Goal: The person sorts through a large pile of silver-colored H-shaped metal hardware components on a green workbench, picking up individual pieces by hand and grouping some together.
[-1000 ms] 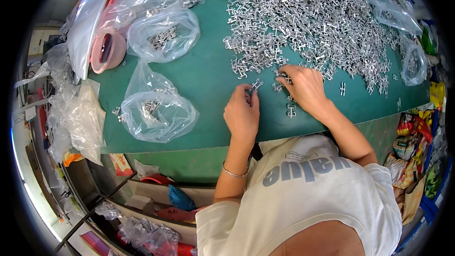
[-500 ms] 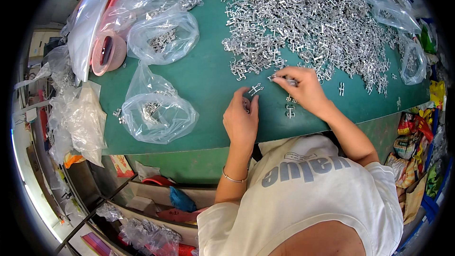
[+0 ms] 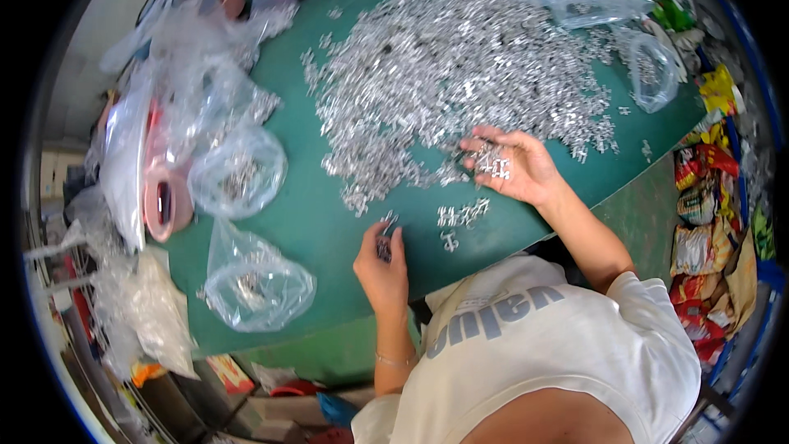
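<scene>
Metal parts [image 3: 493,163] lie in the open right hand [image 3: 514,166], while the left hand [image 3: 380,267] pinches one part [image 3: 384,247] above the green counter [image 3: 329,230].

One head-worn fisheye looks steeply down over the green table [image 3: 312,222].

Bright, even overhead light; soft shadows under both hands on the green tabletop [image 3: 329,222]. Glare on metal parts [image 3: 444,74] and clear plastic bags [image 3: 255,284] toward 9 o'clock. Strong fisheye bending, black rim; edges soft.
</scene>
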Demonstrator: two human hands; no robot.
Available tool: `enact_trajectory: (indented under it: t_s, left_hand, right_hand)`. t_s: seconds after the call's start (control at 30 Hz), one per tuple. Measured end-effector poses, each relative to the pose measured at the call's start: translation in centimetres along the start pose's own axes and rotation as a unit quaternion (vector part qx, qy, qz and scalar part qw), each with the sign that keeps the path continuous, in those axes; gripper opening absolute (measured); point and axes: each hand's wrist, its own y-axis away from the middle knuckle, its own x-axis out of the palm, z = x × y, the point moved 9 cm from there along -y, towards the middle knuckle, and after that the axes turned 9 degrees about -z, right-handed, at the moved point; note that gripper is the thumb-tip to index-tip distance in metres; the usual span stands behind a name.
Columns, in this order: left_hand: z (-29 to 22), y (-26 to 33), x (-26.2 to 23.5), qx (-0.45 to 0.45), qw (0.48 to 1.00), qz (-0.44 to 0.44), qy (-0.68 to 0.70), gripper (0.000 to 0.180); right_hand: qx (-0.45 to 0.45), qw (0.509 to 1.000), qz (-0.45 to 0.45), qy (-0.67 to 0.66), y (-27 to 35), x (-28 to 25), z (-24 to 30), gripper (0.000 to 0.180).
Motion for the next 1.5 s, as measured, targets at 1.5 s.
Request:
enact_trajectory:
  t_s: [1.5]
  left_hand:
    - [-4.2, 1.0, 4.2, 0.186, 0.969, 0.037, -0.158, 0.012]
  right_hand:
    - [-0.414, 0.589, 0.076, 0.689, 2.9, 2.7, -1.0, 0.022]
